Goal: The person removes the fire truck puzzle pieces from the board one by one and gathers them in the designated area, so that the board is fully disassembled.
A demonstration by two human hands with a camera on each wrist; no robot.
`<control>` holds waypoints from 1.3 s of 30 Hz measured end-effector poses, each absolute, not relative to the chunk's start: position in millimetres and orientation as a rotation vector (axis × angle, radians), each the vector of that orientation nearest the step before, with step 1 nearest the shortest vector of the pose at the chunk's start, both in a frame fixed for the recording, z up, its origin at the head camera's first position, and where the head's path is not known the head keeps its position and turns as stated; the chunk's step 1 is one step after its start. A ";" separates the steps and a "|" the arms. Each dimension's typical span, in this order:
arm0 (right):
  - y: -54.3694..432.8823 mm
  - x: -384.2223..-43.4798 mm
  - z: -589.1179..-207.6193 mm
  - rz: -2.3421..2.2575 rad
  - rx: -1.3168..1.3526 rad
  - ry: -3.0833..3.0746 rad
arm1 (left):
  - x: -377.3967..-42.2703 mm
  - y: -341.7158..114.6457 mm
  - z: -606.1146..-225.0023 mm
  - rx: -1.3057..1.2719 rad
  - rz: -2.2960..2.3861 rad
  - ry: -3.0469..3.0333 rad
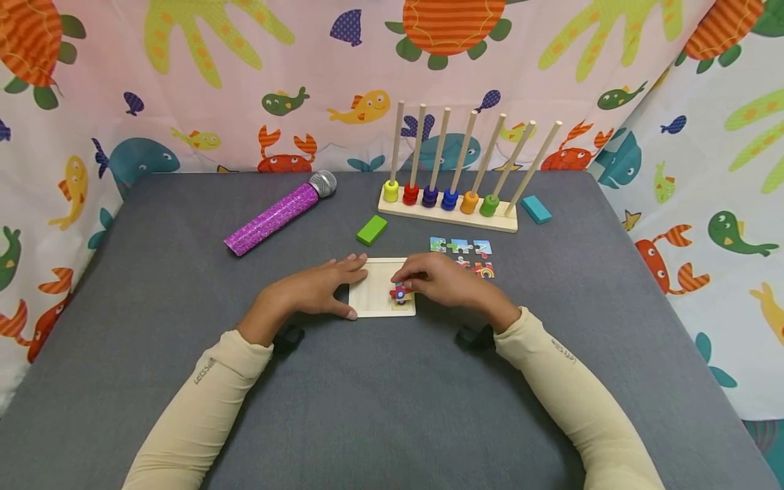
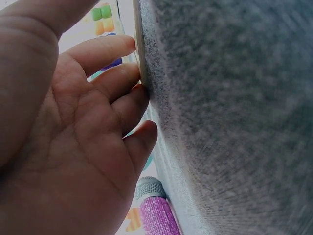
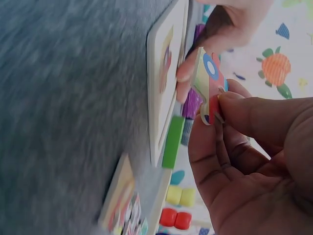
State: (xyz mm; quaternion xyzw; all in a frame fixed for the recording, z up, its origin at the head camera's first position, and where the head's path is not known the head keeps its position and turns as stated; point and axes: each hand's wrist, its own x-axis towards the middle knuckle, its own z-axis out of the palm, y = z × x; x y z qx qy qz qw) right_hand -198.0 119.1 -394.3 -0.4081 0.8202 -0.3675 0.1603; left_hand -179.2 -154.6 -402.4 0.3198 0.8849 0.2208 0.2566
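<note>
A pale wooden puzzle tray [image 1: 373, 289] lies flat in front of the person. Spread fingers and thumb of the left hand [image 1: 318, 286] rest at its left edge; in the left wrist view the fingertips [image 2: 128, 43] meet the tray's side. Thumb and fingers of the right hand [image 1: 441, 279] pinch a red and blue puzzle piece [image 3: 211, 83] over the tray's right part. Under it, one piece [image 3: 167, 61] with a yellowish ground lies in the tray. Just behind the right hand are several colourful puzzle pieces [image 1: 459, 246], partly hidden by that hand.
Behind the tray lies a green block [image 1: 371, 230], with a glittery purple microphone [image 1: 275, 216] to its left. A wooden peg stand [image 1: 450, 214] with coloured rings rises at the back, a blue block [image 1: 536, 209] at its right end. A sea-animal cloth [image 1: 367, 61] hangs behind the table.
</note>
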 end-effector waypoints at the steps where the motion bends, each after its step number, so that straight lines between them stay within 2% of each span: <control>1: 121.9 -198.1 -393.7 -1.052 -1.150 2.348 | -178.9 -154.3 -402.2 0.864 0.601 2.399; 22: 174.6 -202.2 -385.0 -1.072 -0.970 2.452 | -177.1 -155.4 -401.3 0.853 0.603 2.392; 39: 211.0 -208.2 -398.1 -1.026 -0.858 2.429 | -177.9 -154.1 -400.3 0.842 0.594 2.389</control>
